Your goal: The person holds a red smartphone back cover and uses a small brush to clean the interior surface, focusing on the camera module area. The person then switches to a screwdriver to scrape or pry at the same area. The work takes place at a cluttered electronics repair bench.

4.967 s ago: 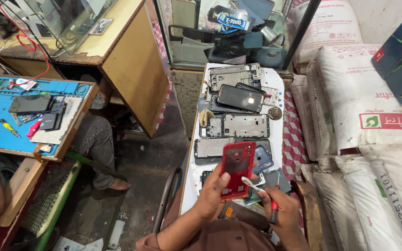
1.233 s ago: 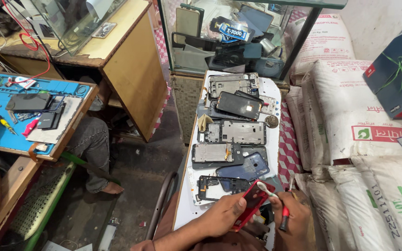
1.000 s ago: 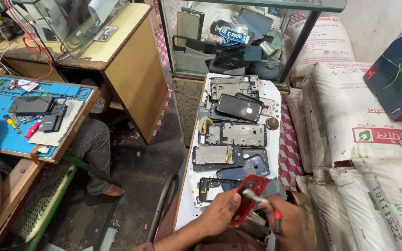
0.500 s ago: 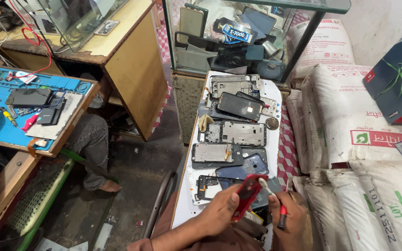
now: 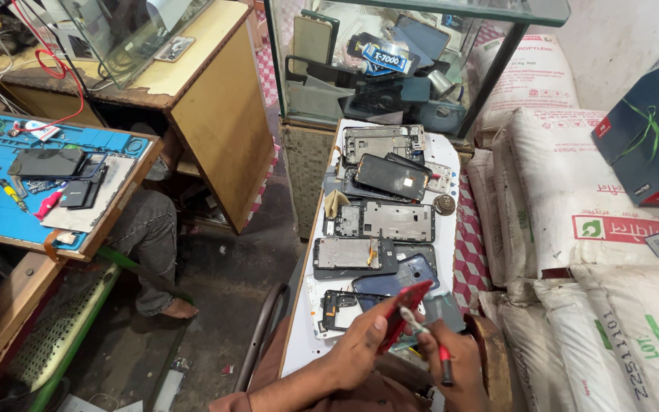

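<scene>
Left hand [image 5: 360, 347] grasps red phone back cover [image 5: 404, 313], tilted on edge above white counter [image 5: 451, 152]. Right hand [image 5: 451, 366] grips red-handled screwdriver [image 5: 429, 352], tip apparently touching cover; contact unclear.

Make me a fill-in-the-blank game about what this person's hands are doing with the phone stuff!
1. The left hand holds a phone back cover that is ____ in colour.
2. The right hand holds a screwdriver with a red and ____ handle.
3. The phone frames lie on a ____ board.

Missing words: red; black; white
</scene>
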